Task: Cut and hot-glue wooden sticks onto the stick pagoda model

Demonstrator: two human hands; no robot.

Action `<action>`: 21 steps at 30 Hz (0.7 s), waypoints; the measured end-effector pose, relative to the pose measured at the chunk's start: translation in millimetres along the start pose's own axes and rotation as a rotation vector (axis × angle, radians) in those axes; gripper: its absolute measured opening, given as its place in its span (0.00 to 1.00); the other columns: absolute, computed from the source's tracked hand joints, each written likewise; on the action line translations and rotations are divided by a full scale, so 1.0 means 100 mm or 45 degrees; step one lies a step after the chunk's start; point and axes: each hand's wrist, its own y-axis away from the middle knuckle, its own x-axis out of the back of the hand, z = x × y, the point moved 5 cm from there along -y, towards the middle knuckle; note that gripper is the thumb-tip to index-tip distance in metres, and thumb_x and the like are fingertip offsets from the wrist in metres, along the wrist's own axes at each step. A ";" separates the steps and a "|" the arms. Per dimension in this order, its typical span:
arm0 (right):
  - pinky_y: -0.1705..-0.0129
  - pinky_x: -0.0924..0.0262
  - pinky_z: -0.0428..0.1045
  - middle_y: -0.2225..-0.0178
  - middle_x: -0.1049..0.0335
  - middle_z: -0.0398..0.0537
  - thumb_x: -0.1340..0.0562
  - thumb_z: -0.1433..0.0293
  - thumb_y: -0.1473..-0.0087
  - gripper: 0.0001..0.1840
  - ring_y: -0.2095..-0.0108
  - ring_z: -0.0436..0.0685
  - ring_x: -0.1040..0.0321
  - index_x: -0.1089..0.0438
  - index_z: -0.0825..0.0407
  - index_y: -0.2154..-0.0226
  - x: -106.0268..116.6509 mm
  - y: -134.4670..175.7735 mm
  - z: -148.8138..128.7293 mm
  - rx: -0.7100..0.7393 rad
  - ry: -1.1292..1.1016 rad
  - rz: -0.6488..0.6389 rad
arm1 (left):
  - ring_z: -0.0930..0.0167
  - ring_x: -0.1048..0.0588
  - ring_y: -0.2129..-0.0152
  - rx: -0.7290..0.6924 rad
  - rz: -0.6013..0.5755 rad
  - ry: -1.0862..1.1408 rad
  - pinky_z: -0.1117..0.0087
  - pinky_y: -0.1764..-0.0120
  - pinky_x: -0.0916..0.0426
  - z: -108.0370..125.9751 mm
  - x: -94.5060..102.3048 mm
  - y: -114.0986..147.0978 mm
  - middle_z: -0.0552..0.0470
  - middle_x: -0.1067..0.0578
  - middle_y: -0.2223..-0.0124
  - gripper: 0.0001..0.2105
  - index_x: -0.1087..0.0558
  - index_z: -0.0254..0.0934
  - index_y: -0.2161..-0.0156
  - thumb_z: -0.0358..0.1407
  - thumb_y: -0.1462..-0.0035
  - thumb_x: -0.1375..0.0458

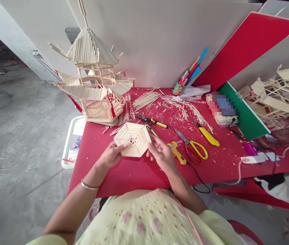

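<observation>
Between my hands is a hexagonal panel (134, 148) made of thin wooden sticks laid in rings, with a small star-like opening at its centre. My left hand (112, 153) grips its left edge, thumb on top. At the right edge, my right hand (161, 151) holds it with the thumb and fingers. The panel is held just above the red table (98, 177). Beyond it, to the left, stands a tiered stick pagoda (95, 92) with red tassels. Black and yellow pruning shears (151, 123) lie just past the panel.
Right of my hands lie a yellow glue gun (177, 153), scissors (192, 144) and a yellow utility knife (208, 133). Loose sticks (147, 99) and chips are scattered behind. A pen cup (178, 87) stands by the wall. A power strip (259, 158) lies at right.
</observation>
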 end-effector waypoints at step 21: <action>0.56 0.26 0.54 0.58 0.16 0.50 0.34 0.51 0.37 0.18 0.64 0.57 0.22 0.18 0.46 0.58 0.41 0.50 -0.08 0.408 0.355 0.330 | 0.55 0.16 0.55 -0.181 0.147 -0.093 0.56 0.46 0.21 -0.02 0.07 -0.06 0.37 0.16 0.52 0.20 0.19 0.29 0.54 0.33 0.53 0.24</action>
